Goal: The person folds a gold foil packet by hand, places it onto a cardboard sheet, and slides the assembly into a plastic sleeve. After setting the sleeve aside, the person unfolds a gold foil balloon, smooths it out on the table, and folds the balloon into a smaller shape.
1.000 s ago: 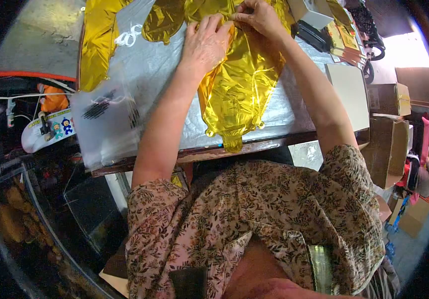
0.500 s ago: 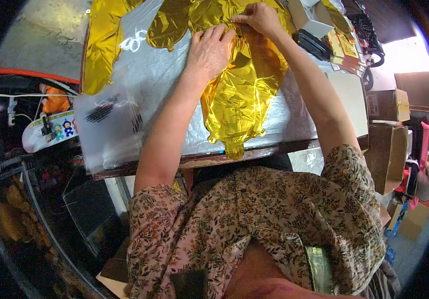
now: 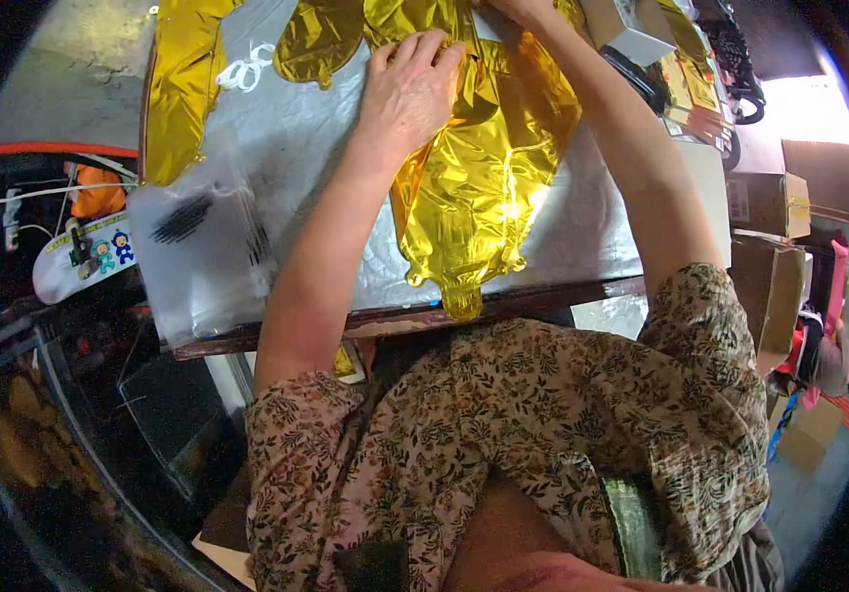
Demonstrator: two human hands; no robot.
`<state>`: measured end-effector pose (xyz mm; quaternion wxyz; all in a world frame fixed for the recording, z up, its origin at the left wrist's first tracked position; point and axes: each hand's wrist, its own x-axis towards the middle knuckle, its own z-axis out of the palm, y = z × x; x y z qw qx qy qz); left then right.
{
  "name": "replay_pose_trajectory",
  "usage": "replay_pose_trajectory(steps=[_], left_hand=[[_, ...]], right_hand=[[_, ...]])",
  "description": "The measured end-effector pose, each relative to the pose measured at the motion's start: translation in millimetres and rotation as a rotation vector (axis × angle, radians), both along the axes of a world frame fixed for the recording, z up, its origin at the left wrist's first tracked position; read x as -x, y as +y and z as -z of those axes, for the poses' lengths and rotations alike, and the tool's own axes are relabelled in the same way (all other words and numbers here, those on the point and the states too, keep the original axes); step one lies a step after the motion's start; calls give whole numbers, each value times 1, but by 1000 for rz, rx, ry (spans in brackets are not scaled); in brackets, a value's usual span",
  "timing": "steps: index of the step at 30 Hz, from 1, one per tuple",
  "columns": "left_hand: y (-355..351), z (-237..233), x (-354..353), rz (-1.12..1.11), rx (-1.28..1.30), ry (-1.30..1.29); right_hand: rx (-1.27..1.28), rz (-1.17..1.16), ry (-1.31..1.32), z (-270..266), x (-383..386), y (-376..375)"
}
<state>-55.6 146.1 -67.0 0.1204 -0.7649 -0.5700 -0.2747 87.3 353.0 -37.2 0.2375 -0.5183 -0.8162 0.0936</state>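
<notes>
A shiny gold foil balloon (image 3: 474,212) lies flat and uninflated on the silvery covered table (image 3: 316,187). Its short tail hangs over the near edge. My left hand (image 3: 412,89) rests palm down on the foil, fingers extended and slightly bent. At the top edge of the view is my right hand (image 3: 521,8), over the upper part of the balloon. Most of its fingers are cut off by the frame, so its grip does not show. Another flat gold foil piece (image 3: 318,44) with a rounded end lies just left of my left hand.
More gold foil (image 3: 183,94) covers the table's left edge, near a white ribbon loop (image 3: 247,69). Clear plastic bags (image 3: 197,266) lie at the near left corner. A white open box (image 3: 629,30) and a black object (image 3: 631,79) stand at right. Cardboard boxes (image 3: 768,296) are beyond.
My right hand has moved up and away, partly out of view. My left hand stays on the foil, a little higher in view. The view has shifted slightly.
</notes>
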Motion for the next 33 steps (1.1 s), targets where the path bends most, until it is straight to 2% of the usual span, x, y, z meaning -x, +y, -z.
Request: replay_pose_trajectory(steps=[3,10,12,13,15,16,19,21,22,24,25,26,28,29,31,32,33], left_hand=[[0,1,0,0,3,-10],[3,4,2,-1,11,4],[1,4,2,6,-1,10],[0,4,2,10,1,10],[1,2,3,5,70,24],[0,1,3,7,71,23],[2,-1,4,16,60,63],[1,-1,2,13,62,35],[0,-2,1,17,61,35],[-1,0,2,24,31,49],[-1,0,3,29,30,47],[0,2,5,33,30,47],[3,2,5,48,20,41],[3,2,4,42,33,39],[1,2,6,44,37,44],[0,3,5,50,39,44],[0,4,5,37,40,42]], right_hand=[[-14,-125,29,-10,-19,-28],[-224,-172,-122,5,-50,-78],[-267,-497,396,14,-59,-82],[-265,-493,395,18,-60,-81],[-190,-150,-123,5,-53,-90],[-189,-148,-124,1,-54,-94],[-79,-158,-60,-1,-60,-97],[-265,-509,368,3,-69,-99],[-265,-505,367,3,-73,-96],[113,-108,93,-11,-76,-99],[253,-130,297,-9,-85,-98],[251,-124,296,-18,-89,-104],[332,-83,127,-46,-99,-119],[328,-74,124,-43,-104,-122],[-37,-646,414,-28,-112,-130],[-136,-341,-87,-27,-100,-129],[-294,-321,-170,-19,-97,-129]])
